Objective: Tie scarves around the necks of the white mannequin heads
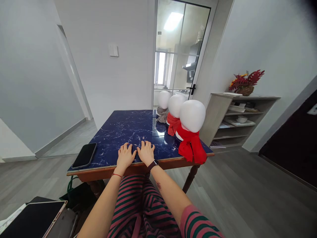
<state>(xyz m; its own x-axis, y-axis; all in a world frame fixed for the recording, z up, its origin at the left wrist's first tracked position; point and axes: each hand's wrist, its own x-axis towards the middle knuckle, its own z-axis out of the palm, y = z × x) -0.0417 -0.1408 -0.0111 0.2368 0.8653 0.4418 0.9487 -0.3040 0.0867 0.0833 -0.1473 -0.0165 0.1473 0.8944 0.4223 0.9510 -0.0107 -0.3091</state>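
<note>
My left hand (125,154) and my right hand (146,152) lie flat, side by side, on the blue marble table top (123,127) near its front edge. Fingers are stretched out and neither hand holds anything. A dark watch sits on my right wrist, a red string on my left. To the right stand three white foam mannequin heads: the nearest (192,115) wears a red scarf (192,147) hanging over the table edge, the middle one (175,105) also has a red scarf, the far one (163,99) a grey scarf.
A black phone (84,155) lies on the table's left front corner. A tablet (32,219) rests at lower left beside a dark bag. A shelf unit (235,115) with a flower basket stands at right. A glass door is behind the table.
</note>
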